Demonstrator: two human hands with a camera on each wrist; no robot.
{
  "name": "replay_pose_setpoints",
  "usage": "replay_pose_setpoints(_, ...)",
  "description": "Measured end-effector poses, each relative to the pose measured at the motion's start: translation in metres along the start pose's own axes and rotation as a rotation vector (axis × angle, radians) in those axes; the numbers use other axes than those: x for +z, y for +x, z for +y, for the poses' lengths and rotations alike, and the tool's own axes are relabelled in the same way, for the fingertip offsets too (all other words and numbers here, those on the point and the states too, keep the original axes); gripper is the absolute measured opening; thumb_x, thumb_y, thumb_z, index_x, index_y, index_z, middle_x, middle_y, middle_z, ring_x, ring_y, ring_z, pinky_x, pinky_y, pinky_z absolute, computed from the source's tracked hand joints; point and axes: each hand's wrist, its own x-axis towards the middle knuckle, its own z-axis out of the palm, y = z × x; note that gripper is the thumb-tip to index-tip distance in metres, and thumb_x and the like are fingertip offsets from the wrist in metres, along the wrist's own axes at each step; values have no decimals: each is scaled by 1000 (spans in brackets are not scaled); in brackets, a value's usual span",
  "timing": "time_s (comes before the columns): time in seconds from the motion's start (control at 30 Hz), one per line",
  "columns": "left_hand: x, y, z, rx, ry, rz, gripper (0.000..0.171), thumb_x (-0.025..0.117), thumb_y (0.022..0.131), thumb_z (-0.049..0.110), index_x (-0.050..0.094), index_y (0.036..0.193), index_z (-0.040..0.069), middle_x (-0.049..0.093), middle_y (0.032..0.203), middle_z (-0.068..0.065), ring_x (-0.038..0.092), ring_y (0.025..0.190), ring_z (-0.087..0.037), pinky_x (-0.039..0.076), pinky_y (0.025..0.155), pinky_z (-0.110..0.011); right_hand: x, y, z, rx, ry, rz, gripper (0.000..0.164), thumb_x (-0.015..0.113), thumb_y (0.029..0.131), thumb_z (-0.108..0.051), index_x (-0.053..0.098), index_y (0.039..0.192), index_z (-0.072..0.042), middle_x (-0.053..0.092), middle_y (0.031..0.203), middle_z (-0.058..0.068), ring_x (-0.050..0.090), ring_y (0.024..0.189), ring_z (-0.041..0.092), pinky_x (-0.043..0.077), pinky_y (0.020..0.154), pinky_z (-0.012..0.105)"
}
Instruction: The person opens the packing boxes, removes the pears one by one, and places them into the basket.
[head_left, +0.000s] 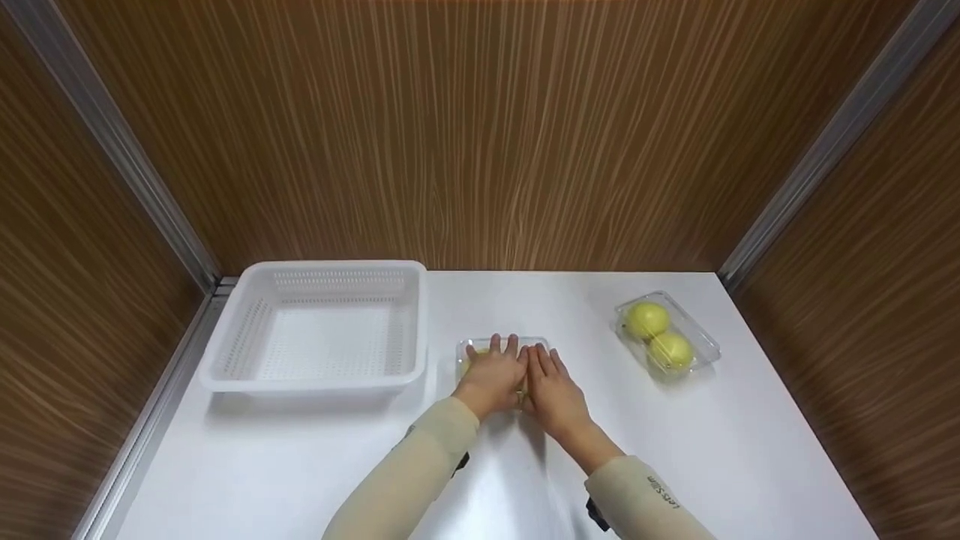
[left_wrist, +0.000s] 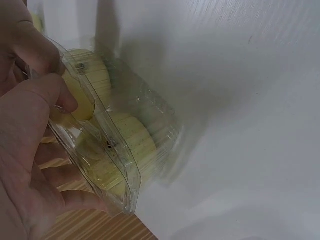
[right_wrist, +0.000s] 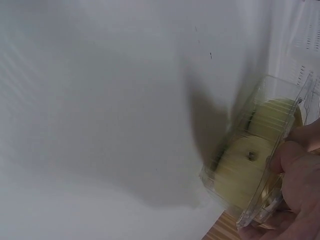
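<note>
A clear plastic clamshell box (head_left: 466, 345) sits on the white table, with two round yellow fruits inside. The front fruits, one (left_wrist: 132, 137) beside the other (left_wrist: 92, 75), show through the wall in the left wrist view. Across the left part of the lid lies my left hand (head_left: 493, 377), fingers spread and mostly straight. My right hand (head_left: 556, 394) presses the lid's right part with fingers straight and together. The hands meet near the middle. In the right wrist view, the right thumb (right_wrist: 287, 155) rests on the lid near its rim. Both hands hide much of the box.
A white perforated basket (head_left: 315, 387) stands at the left of the table (head_left: 585, 450). Toward the right lies another clear box (head_left: 701, 346) holding two yellow fruits (head_left: 647, 320). Wood-grain panels (head_left: 480, 150) enclose the back and sides.
</note>
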Motion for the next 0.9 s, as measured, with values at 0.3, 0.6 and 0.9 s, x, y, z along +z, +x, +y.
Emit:
replay_pose_setpoints(0.3, -2, 1, -1, 6, -12, -27, 82, 71, 87, 51, 39, 154, 15, 36, 159, -14, 38, 142, -41, 43, 95, -72, 1, 0, 0, 0, 2, 10, 73, 69, 81, -14, 41, 146, 9, 43, 150, 28, 40, 139, 47, 34, 116, 48)
replay_pose_setpoints(0.6, -3, 6, -1, 12, -32, -50, 80, 71, 87, 50, 41, 153, 17, 37, 159, -13, 39, 142, -40, 42, 95, -73, -2, -2, 1, 29, -5, -49, 77, 71, 82, -15, 37, 148, 8, 39, 154, 26, 36, 142, 45, 32, 117, 47)
replay_pose_setpoints(0.9, -7, 6, -2, -1, -58, -77, 83, 73, 86, 50, 41, 153, 14, 35, 159, -15, 38, 142, -42, 40, 96, -74, -1, -1, 1, 8, 25, -20, 75, 69, 81, -13, 40, 147, 8, 41, 152, 28, 37, 141, 46, 32, 117, 47)
